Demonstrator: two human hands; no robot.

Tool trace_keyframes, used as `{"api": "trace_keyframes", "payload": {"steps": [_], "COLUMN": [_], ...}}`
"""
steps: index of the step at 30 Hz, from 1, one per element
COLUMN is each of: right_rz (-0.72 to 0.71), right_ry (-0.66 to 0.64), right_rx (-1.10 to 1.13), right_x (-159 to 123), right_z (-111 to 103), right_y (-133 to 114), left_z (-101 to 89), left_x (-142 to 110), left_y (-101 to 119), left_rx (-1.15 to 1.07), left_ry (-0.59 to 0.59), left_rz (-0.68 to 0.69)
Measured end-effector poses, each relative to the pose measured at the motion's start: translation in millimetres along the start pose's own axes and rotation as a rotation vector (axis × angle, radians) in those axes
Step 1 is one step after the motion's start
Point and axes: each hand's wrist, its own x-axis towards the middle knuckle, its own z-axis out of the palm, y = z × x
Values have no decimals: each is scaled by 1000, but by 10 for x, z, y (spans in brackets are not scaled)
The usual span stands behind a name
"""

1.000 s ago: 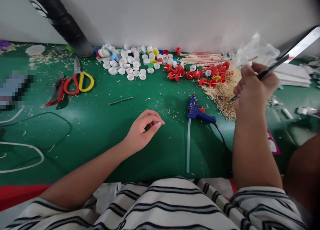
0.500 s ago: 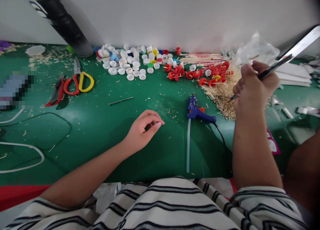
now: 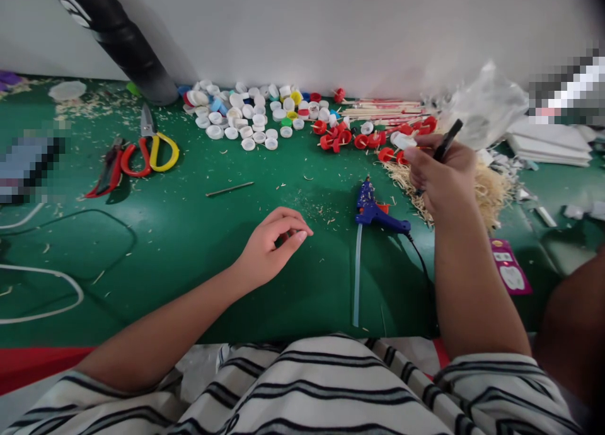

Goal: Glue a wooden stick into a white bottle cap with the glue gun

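My right hand (image 3: 447,176) is closed around a slim black pen-like tool (image 3: 448,140), whose exact kind I cannot make out. A white cap (image 3: 403,140) shows at its fingertips, above the red caps (image 3: 378,140) on sticks; whether it is gripped is unclear. On the table rests my left hand (image 3: 271,243), fingers together and loosely curled, the thumb against them, with nothing visible between. A blue glue gun (image 3: 378,214) with a long glue stick (image 3: 357,274) lies between the hands. Left of it is a thin metal rod (image 3: 229,189).
Many loose white and coloured caps (image 3: 246,113) lie along the wall, beside thin wooden sticks (image 3: 382,109). Wood shavings (image 3: 491,195) and a clear plastic bag (image 3: 491,101) are at right. At left are scissors (image 3: 163,151), red-handled pliers (image 3: 106,173) and a black bottle (image 3: 127,50).
My right hand has moved left and slightly down, with the black tool, to the red caps, and a white cap now shows at its fingertips. My left hand has stayed still.
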Motion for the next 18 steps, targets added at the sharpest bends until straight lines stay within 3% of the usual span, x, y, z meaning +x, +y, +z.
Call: {"api": "trace_keyframes", "payload": {"steps": [12, 18], "right_rz": [-88, -102], "right_ry": [-75, -53], "right_rx": [70, -8], "right_x": [-120, -81], "right_z": [95, -18], "right_y": [-169, -165], "left_z": [-1, -5], "left_x": [0, 1], "left_y": [-14, 2], "left_rx": [-10, -13], "left_ry": [-11, -11], "left_rz": [-19, -12]}}
